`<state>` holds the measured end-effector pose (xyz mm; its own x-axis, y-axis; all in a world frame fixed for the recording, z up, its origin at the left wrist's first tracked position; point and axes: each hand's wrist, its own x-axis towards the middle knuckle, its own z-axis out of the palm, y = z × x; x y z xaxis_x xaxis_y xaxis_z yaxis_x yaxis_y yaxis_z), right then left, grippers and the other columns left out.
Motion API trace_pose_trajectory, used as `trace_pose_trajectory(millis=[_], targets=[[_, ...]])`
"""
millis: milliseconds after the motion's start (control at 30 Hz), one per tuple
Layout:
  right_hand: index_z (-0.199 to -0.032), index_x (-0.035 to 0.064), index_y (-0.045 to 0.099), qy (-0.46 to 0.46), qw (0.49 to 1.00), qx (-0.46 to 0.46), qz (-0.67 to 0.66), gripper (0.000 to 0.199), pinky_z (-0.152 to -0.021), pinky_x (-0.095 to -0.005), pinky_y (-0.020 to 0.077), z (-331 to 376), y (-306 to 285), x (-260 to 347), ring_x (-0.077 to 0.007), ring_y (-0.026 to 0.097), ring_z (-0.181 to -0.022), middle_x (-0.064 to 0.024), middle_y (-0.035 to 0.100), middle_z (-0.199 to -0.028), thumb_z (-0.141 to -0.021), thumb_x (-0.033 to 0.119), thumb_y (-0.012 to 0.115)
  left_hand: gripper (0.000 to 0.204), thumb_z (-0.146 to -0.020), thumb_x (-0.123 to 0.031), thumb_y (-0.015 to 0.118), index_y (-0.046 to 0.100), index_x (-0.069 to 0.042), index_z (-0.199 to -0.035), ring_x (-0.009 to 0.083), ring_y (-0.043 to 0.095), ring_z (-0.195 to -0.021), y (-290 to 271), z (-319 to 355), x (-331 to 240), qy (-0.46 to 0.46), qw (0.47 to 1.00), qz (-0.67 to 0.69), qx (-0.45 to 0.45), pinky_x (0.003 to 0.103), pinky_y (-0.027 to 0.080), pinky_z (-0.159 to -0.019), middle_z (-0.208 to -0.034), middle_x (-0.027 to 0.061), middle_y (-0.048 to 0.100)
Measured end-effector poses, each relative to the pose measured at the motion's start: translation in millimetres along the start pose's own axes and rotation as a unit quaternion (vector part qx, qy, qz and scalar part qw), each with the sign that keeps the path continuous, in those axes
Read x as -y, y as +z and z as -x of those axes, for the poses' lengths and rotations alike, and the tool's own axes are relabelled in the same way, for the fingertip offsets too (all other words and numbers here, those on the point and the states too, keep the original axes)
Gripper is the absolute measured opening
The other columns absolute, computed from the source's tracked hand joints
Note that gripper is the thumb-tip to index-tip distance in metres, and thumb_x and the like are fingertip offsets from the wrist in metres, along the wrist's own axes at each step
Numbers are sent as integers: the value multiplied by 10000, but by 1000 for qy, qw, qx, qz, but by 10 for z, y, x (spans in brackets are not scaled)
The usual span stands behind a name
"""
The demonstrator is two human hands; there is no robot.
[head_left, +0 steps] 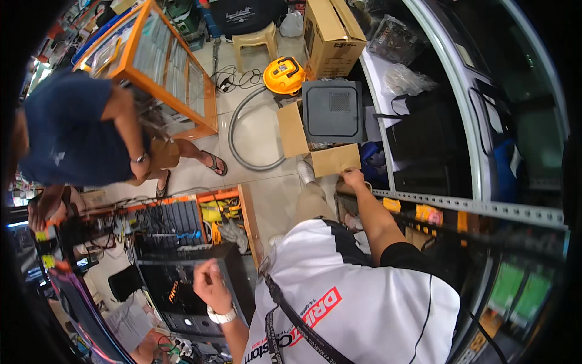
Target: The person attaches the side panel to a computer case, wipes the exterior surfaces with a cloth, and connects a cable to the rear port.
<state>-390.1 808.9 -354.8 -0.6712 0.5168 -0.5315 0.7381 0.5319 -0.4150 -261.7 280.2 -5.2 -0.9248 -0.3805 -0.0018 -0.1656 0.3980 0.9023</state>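
Observation:
My right hand (351, 176) reaches forward, its fingers closed on the edge of a cardboard box flap (335, 160). That flap belongs to an opened carton holding a dark grey computer case (330, 112), whose top panel has a small vented square. Another carton flap (293, 128) is folded out to the left. My left hand (212, 289), with a white watch at the wrist, is raised over a black computer tower (182, 297). Its fingers are loosely curled and I see nothing in them.
A yellow vacuum cleaner (284, 76) and its grey hose (233, 130) lie beyond the carton. A taller cardboard box (333, 39) stands behind. Another person (73, 130) stands at left, near a wood-framed glass cabinet (163, 67). Metal shelving (467, 206) runs along the right.

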Motion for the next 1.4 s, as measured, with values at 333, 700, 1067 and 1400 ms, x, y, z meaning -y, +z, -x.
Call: trace_pose_trajectory(millis=[333, 700, 1067, 1400], targets=[[-1599, -34, 460, 54, 989, -128, -57, 998, -1266, -488, 393, -3453, -153, 280, -477, 452, -1517, -338, 467, -1622, -832, 420, 910, 376, -1152, -320, 613, 745, 6, -1017, 69, 527, -611, 1663, -785, 442, -346, 929, -17, 128, 239, 441, -590, -728, -13, 608], [-1440, 4, 646, 97, 911, -97, -388, 586, -1149, -395, 442, -4894, -263, -77, -249, 596, -1315, -132, 676, -1401, -1116, 492, 620, 437, -1134, -424, 629, 760, -10, -1080, 87, 642, -699, 2264, -1106, 1176, -451, 877, -62, 152, 241, 521, -657, -811, 5, 684], [-961, -9, 621, -227, 920, -222, -230, 320, -788, -348, 481, -2509, -1012, 1830, -159, 532, -824, -51, 610, -850, -1083, 268, 726, 311, -1134, -321, 653, 723, -18, -1119, 91, 592, -702, 2517, -1999, 1213, -352, 924, 67, 132, 250, 471, -639, -815, -6, 644], [-1208, 70, 713, -47, 738, 206, -641, 263, -1079, -329, 469, -2050, 351, 3127, -140, 633, -1146, -25, 726, -1190, -1084, 301, 734, 625, -1166, -409, 535, 472, 26, -1610, 279, 590, -1367, 2393, -3859, 2015, -191, 963, 81, 170, 393, 434, -1186, -1528, 159, 609]])
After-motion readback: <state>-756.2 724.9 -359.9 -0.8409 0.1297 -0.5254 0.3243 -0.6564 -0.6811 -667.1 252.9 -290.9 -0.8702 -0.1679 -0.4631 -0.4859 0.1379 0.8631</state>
